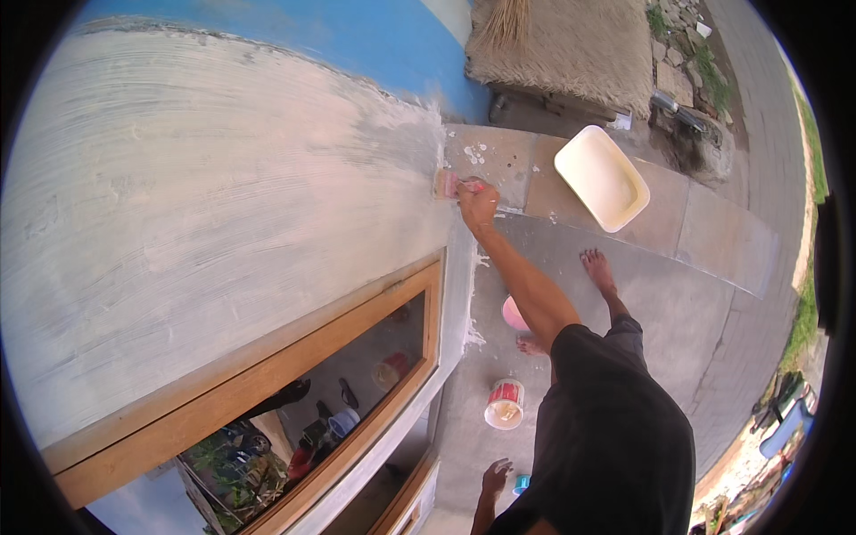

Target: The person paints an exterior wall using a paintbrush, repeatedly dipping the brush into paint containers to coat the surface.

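Note:
A flat paintbrush is in my right hand, my fingers around its reddish handle. Its bristles touch the edge of the wall, which carries streaky whitish paint beneath a blue band. Low in the view, my left hand hangs with fingers apart and nothing visible in it. Close by that hand is a small turquoise container, partly hidden by my body. Right of the brush, a shallow white tray appears over the paint-spotted tiled ledge.
A red and white bucket stands on the concrete floor. Behind my right arm a pink bucket partly shows. A wood-framed window with reflecting glass lies below the wall. Straw-like thatch borders the ledge at the top.

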`<state>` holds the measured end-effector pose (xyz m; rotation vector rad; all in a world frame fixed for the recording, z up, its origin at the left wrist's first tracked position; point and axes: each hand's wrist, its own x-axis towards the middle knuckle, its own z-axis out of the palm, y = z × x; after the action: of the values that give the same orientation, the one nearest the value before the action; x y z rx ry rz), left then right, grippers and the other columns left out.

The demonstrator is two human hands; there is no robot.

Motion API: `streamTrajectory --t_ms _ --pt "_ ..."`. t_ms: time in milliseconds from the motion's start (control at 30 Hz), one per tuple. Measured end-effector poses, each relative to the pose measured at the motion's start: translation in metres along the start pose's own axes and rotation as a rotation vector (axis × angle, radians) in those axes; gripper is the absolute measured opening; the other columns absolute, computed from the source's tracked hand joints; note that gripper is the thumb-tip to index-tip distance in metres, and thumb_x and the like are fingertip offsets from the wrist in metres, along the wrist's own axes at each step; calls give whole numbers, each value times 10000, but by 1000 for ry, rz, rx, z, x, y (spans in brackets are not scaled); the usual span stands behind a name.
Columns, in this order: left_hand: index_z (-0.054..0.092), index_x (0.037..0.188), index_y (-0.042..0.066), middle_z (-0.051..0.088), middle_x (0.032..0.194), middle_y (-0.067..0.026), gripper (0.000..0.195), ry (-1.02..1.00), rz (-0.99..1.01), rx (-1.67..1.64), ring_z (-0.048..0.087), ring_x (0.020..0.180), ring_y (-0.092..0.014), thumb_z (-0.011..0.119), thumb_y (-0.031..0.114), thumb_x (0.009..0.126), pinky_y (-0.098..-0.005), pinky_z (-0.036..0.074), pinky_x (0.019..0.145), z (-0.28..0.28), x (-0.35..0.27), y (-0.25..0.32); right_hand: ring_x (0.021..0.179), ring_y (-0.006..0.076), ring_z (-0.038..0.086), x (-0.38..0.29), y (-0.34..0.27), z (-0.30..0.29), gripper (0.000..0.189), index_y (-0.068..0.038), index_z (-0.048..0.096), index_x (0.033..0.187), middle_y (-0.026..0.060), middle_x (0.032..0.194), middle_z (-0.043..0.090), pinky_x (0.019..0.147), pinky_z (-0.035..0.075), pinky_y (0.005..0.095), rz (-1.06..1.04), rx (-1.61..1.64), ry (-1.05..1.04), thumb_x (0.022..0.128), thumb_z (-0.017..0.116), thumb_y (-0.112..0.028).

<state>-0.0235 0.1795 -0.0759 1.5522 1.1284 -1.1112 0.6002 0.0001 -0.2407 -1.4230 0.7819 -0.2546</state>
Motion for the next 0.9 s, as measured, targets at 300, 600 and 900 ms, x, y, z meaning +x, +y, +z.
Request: streamTrajectory --t_ms 300,600,900 --pt "513 1168 18 621 1072 -135 317 78 74 -65 620 934 -197 450 39 858 -273 472 749 -9 -5 19 569 168 613 -39 -171 22 150 34 646 762 91 657 635 504 488 289 115 572 -196 749 651 -115" --pt "500 1201 59 607 1118 -114 334 65 100 25 603 968 -202 445 74 872 -322 459 807 -14 2 48 661 222 659 -31 -270 -20 105 41 632 856 127 783 654 524 533 291 70 1098 -619 769 627 -16" --pt "486 1204 32 597 1122 -129 341 -11 34 -34 596 987 -219 463 110 873 -323 457 830 -10 5 31 614 221 639 41 -45 3 139 54 631 793 118 747 653 535 520 311 296 597 -240 734 654 -70"
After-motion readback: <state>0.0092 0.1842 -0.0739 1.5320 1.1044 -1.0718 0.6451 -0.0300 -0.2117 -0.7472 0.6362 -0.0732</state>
